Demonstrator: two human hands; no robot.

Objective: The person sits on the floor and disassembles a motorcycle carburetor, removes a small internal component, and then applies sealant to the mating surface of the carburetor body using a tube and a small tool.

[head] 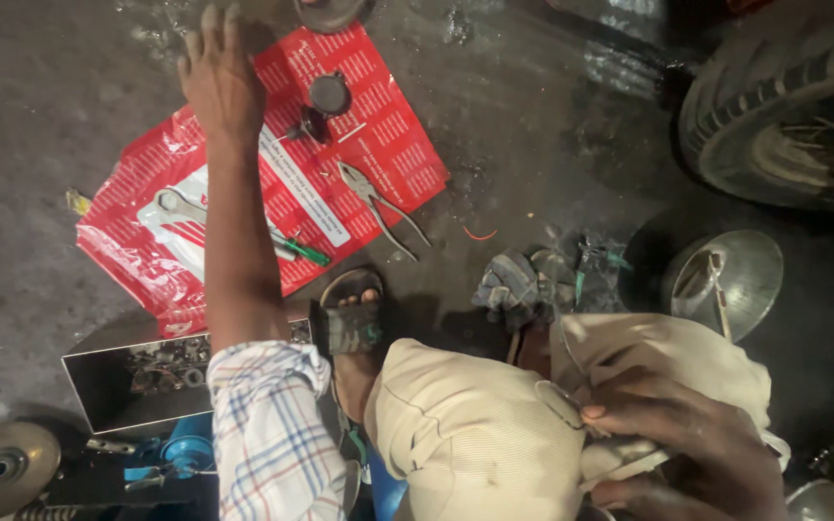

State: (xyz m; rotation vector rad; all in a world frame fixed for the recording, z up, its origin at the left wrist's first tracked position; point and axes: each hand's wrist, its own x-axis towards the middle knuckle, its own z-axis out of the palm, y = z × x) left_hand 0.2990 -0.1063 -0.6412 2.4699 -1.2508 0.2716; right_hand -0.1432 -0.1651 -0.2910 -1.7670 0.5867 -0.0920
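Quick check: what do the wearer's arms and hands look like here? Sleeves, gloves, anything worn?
Both hands are bare: no gloves, rings or watch visible. The left hand extends from a bare forearm; its checked sleeve, white with blue, red and yellow lines, is pushed up near the elbow. The right hand shows at the lower edge; its sleeve is out of view.

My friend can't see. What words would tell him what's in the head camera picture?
A person crouching on a dark floor stretches their left hand over a red printed bag that has pliers, a wrench and a green-handled screwdriver lying on it. Their right hand rests on their knee, with a tyre nearby.
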